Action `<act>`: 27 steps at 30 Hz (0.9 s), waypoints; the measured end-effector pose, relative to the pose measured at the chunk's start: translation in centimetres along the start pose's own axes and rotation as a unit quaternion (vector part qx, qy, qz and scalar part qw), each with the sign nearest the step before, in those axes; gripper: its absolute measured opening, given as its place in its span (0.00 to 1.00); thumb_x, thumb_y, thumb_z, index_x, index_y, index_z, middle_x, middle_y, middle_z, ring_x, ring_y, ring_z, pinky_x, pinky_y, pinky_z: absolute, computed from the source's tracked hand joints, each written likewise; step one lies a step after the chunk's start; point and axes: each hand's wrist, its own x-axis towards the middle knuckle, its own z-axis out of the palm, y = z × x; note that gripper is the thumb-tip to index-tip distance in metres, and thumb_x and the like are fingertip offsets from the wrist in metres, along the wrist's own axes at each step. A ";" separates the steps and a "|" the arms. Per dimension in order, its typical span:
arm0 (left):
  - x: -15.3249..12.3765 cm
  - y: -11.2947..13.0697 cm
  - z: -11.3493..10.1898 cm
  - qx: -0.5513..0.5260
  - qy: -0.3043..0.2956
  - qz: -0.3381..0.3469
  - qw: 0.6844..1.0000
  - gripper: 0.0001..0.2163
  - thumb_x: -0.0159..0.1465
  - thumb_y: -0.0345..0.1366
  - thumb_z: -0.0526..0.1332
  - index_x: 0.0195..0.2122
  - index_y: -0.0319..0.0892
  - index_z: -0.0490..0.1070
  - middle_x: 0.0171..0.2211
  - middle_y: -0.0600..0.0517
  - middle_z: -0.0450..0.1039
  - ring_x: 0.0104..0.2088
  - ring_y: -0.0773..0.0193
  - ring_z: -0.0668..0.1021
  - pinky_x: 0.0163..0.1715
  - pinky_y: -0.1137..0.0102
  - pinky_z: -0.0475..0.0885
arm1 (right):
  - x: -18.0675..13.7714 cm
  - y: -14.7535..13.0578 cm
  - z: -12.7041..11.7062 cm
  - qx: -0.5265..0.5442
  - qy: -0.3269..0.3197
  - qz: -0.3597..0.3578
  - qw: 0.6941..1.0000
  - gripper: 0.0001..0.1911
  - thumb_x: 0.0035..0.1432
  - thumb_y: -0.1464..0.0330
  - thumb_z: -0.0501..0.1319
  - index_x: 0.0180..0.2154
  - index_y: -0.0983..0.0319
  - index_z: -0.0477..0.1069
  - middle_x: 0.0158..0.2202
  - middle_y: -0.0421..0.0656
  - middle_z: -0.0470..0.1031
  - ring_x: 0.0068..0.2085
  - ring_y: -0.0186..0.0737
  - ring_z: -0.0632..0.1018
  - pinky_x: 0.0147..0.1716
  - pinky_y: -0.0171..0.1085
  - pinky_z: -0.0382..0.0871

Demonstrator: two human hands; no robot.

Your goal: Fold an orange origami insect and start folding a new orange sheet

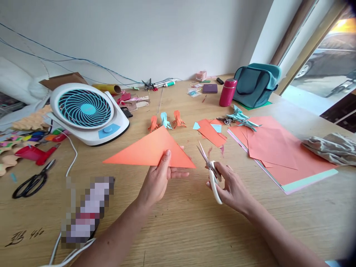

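Note:
An orange sheet of paper (147, 148), folded into a triangle, is pinched in my left hand (158, 181), the thumb on top and the other fingers beneath. My right hand (232, 185) grips white-handled scissors (213, 178). Their blades are slightly parted and point up and left, just off the triangle's right corner. Behind the triangle stand small folded paper figures: an orange one (153, 124), a light blue one (165, 120) and another orange one (178, 118). Orange paper pieces (210, 132) lie beyond the scissors.
A white fan (86, 111) stands at left, with black scissors (32, 183) nearer me. On the right are stacked orange sheets (275, 148), blue folded paper (241, 118) and a grey cloth (330, 148). A pink bottle (228, 93) and teal bag (256, 85) stand behind.

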 end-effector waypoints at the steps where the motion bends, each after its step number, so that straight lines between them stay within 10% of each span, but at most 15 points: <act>1: 0.0 0.1 -0.1 -0.006 0.004 0.001 1.000 0.25 0.66 0.50 0.61 0.58 0.39 0.67 0.48 0.42 0.79 0.45 0.51 0.83 0.39 0.58 0.83 | 0.0 0.0 0.0 -0.015 0.002 -0.010 1.000 0.06 0.60 0.65 0.60 0.36 0.59 0.63 0.30 0.38 0.69 0.31 0.38 0.71 0.35 0.39 0.61; 27: -1.0 -1.1 1.4 -0.095 0.019 -0.013 0.995 0.23 0.64 0.46 0.65 0.56 0.39 0.71 0.55 0.40 0.76 0.57 0.45 0.76 0.54 0.51 0.76 | -0.2 -0.5 1.0 -0.140 0.023 -0.073 0.987 0.11 0.61 0.64 0.60 0.32 0.59 0.59 0.28 0.37 0.70 0.28 0.36 0.71 0.35 0.38 0.55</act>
